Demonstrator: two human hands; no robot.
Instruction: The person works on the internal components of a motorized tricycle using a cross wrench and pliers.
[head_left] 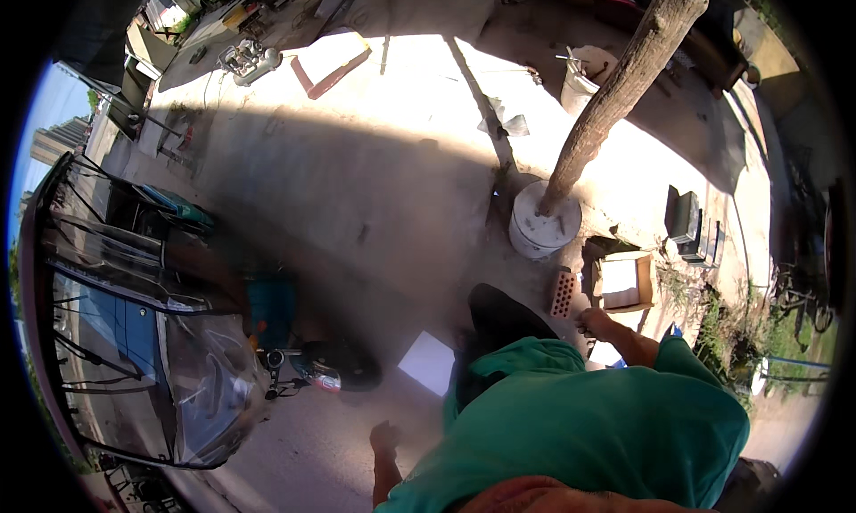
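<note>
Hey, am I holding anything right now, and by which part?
I see nothing in your left hand; your right hand is curled, too small to tell.

No readable text, numbers or signs. White sheet [426, 362] at 6 o'clock, bucket [539, 246] at 3, cardboard box [646, 283] just past 3: nothing legible.

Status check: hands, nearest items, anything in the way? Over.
Left hand nearest white sheet, grip unclear. Right hand near open cardboard box and perforated brick, grip unclear. White bucket holding wooden post stands beyond brick, possible obstacle.
</note>
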